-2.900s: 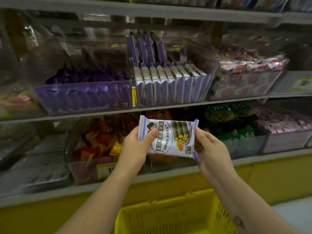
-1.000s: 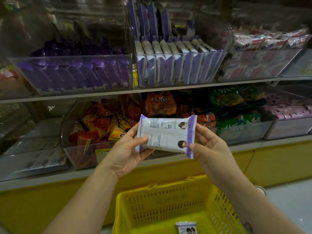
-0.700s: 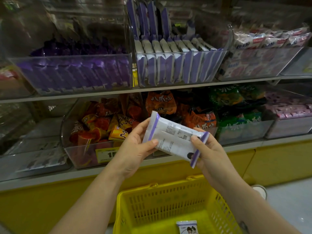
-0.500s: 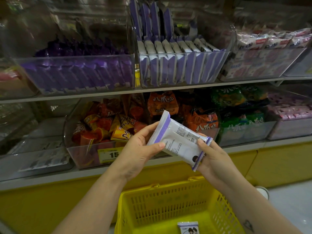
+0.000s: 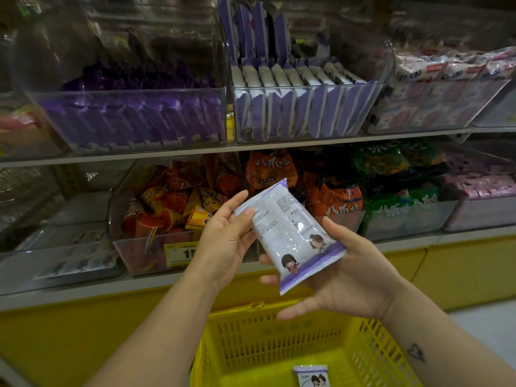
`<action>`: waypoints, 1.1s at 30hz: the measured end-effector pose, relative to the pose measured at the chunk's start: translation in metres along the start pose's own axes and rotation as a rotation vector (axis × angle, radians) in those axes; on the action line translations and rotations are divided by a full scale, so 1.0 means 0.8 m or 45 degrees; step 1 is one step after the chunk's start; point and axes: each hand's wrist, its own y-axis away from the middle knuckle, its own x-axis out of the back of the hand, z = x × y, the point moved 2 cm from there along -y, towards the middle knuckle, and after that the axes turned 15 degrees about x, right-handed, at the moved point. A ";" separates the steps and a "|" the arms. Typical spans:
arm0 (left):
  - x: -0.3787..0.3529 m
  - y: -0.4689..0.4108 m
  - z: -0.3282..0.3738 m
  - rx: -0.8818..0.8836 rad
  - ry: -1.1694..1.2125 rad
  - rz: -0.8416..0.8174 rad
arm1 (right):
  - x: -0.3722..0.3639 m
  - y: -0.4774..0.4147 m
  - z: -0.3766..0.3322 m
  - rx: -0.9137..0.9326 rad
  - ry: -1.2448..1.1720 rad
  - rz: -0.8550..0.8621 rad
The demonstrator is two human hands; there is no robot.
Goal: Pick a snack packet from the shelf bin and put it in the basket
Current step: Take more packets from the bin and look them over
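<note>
A white and purple snack packet is held in front of the lower shelf, tilted with its back side up. My left hand pinches its upper left end between thumb and fingers. My right hand cradles its lower end from below, thumb on the right edge. Directly beneath stands a yellow basket with one like packet lying on its floor. The clear shelf bin on the upper shelf holds several upright packets of the same kind.
A bin of dark purple packets sits left of it, a bin of white and red packets to the right. Below are bins of orange snacks and green snacks. A yellow shelf base runs behind the basket.
The packet has been flipped from front to back, then turned clockwise so its right end dropped toward the basket. My right hand slid under it. The view has tilted down.
</note>
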 end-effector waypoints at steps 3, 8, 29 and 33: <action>-0.006 0.005 -0.001 -0.007 -0.246 0.102 | 0.002 -0.004 0.004 0.058 0.010 0.165; -0.015 0.015 -0.013 0.047 -0.852 0.120 | 0.006 -0.020 0.007 0.239 0.501 0.544; -0.009 0.007 -0.006 0.221 -0.386 0.071 | -0.005 -0.022 0.005 0.289 1.019 0.352; -0.009 0.010 -0.006 0.210 -0.449 0.113 | -0.002 -0.019 0.004 0.292 0.907 0.366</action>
